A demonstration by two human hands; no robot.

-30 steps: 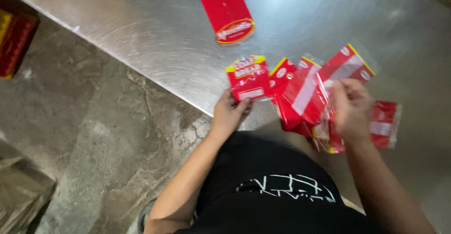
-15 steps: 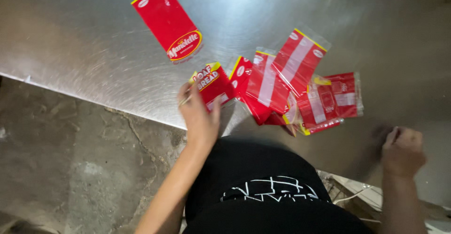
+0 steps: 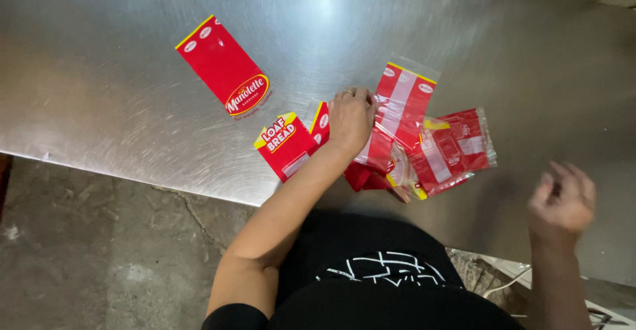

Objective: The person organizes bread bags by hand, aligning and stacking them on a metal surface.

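My left hand [image 3: 350,119] rests flat on a loose pile of red and clear plastic bread bags [image 3: 424,138] spread on a steel table [image 3: 99,85]. A ring sits on one finger. One red bag with a yellow top [image 3: 285,146] lies just left of that hand. Another red bag with an oval mark [image 3: 225,66] lies alone farther up and left. My right hand [image 3: 563,201] hovers off to the right, away from the pile, fingers loosely curled and holding nothing.
The table's near edge [image 3: 165,184] runs from the left across toward my body. Below it is a cracked concrete floor [image 3: 99,250]. A white cable [image 3: 507,280] lies on the floor at lower right.
My left hand let go of the yellow-topped bag and moved right onto the pile. My right hand left the pile a second ago and now hovers at the right.
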